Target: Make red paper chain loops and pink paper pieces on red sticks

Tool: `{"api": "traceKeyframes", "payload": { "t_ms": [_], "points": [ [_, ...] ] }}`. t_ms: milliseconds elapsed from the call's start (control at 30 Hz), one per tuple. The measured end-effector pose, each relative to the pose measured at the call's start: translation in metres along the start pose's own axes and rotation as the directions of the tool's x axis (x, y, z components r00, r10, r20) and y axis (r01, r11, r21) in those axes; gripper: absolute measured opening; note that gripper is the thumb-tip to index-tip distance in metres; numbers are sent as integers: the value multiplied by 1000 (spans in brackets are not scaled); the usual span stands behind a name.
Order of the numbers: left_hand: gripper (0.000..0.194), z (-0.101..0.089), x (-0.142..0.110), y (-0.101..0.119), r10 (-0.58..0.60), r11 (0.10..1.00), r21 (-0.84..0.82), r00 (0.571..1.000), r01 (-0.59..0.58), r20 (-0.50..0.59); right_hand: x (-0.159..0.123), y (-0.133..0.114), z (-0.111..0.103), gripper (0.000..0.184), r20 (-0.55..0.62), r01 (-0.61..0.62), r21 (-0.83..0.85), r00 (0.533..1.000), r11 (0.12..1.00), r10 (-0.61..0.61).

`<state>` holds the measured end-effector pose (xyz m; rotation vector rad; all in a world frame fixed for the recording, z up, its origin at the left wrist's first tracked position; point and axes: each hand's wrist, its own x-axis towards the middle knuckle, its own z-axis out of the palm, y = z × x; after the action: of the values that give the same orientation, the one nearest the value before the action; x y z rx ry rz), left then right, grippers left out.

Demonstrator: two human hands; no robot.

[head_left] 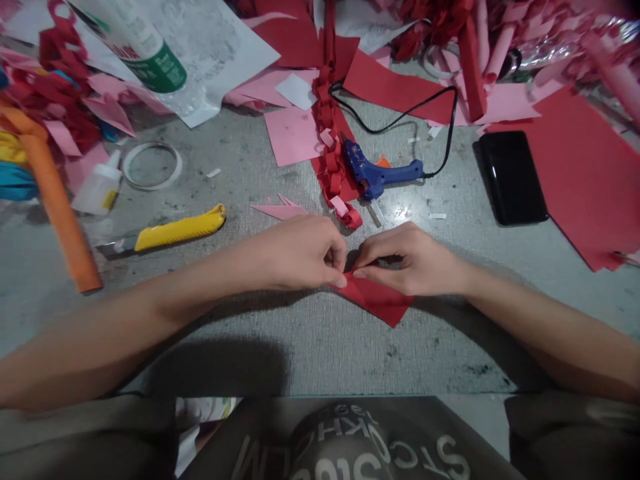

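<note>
A small piece of red paper [387, 303] lies on the grey table in front of me, pinched along its upper edge by both hands. My left hand [310, 253] is closed, thumb and fingertips on the paper's left corner. Close beside it, my right hand [410, 260] pinches the same edge between thumb and index finger. Just beyond the hands is a red and pink paper chain [334, 170]. A blue glue gun [383, 172] with a black cord rests right of the chain. Pink paper scraps [281, 210] lie partly behind my left hand.
A yellow utility knife [180, 229], a tape roll [153, 165] and a glue bottle [103, 183] lie at left, near an orange paper strip [63, 213]. A green and white can [150, 57] stands behind. At right, a black phone-like object [515, 177] lies by red sheets [590, 180].
</note>
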<state>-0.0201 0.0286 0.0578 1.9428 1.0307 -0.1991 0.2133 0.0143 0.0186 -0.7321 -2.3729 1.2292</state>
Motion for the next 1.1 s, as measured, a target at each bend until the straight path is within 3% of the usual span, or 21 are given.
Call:
{"api": "traceKeyframes", "payload": {
  "t_ms": [433, 1100],
  "points": [
    [25, 2, -2, -6, 143, 989, -36, 990, -143, -5, -1, 4, 4, 14, -63, 46, -38, 997, 998, -48],
    [14, 2, 1, -3, 44, 998, -51, 999, -44, 0, 0, -2, 0, 14, -23, 8, 21, 1000, 1000, -7]
  ]
}}
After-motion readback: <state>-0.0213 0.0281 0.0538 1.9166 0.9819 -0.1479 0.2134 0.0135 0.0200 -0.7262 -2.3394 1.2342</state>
